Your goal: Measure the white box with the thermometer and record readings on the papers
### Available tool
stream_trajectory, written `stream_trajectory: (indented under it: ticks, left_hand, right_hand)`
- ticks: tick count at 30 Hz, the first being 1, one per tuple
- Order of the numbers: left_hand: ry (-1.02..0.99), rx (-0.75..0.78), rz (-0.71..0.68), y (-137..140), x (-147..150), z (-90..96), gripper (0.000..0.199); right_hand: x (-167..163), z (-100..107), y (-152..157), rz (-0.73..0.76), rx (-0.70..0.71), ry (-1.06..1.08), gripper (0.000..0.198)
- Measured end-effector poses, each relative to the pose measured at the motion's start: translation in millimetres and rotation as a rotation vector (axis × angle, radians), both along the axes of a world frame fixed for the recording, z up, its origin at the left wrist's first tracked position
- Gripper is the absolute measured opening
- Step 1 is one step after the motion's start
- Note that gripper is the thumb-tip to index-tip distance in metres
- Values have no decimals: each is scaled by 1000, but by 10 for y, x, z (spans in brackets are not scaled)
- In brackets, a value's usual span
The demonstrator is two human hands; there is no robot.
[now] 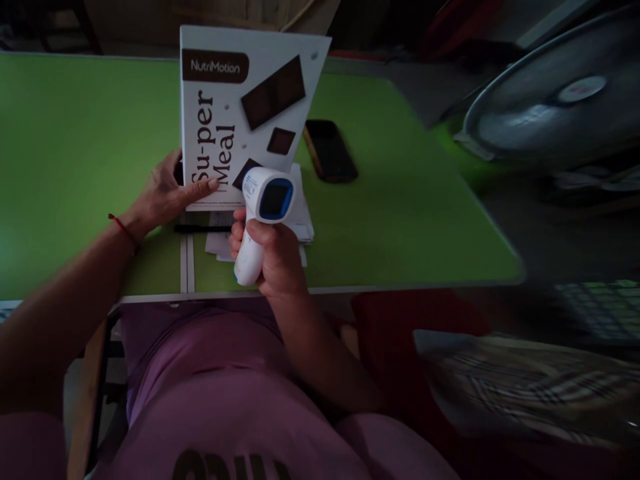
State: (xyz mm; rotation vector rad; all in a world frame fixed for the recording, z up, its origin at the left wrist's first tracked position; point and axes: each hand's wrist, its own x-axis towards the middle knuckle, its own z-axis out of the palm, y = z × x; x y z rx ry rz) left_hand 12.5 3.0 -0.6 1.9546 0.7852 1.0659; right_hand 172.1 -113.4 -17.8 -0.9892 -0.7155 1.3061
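Purple-shirted lap fills the bottom of the view, nearest the lens; beyond it runs the wide green tabletop with a pale edge strip [75,153], its near edge just ahead of the body. A grey round fan [555,100] stands off the table's right end, blurred.

On the table, the tall white cardboard box printed "NutriMotion Su-per Meal" with brown chocolate squares [240,107] stands upright. The left hand [165,193] steadies its lower left corner, fingers wrapped behind and thumb pressed on the printed face. A black phone [330,150] lies flat just right of the box, apart from it. Loose white papers [303,223] lie beneath and in front of the box.

The right hand [273,257] is closed around the grip of a white pistol-shaped handheld scanner with a blue-rimmed dark screen [265,207], held above the papers, its head close to the box's lower edge (the forward-facing window is hidden from view).

Judgement: a good reading calls for the box held still and square, the scanner's front aimed at the printed code, wrist steady. Whether a code sits on the facing side cannot be told.
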Motion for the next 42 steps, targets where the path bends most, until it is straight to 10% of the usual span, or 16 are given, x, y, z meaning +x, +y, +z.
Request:
stream_trajectory:
  ticks: [42]
  left_hand:
    - [13, 10, 3, 1, -19, 17, 60]
  right_hand:
    - [19, 3, -12, 42, -6, -10, 40]
